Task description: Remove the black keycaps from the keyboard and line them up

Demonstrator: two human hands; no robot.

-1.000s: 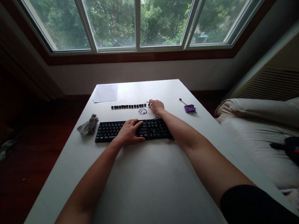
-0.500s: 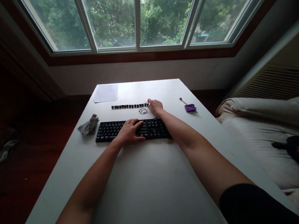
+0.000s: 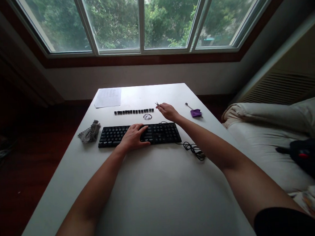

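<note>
Keyboard (image 3: 164, 132): black, rectangular, on smooth white table (image 3: 152, 194)
Keycaps (image 3: 133, 112): small black blocks, row behind keyboard
Left hand (image 3: 132, 137): fingers spread on keyboard
Right hand (image 3: 169, 112): fingers closed on thin-pronged keycap puller (image 3: 157, 104)

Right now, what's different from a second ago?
The right hand moved rightward, away from the row of black keycaps, with the pronged tool in its grip. It let go of one keycap, now at the row's right end. The coiled black cable came into view. The left hand stayed on the black keyboard.
</note>
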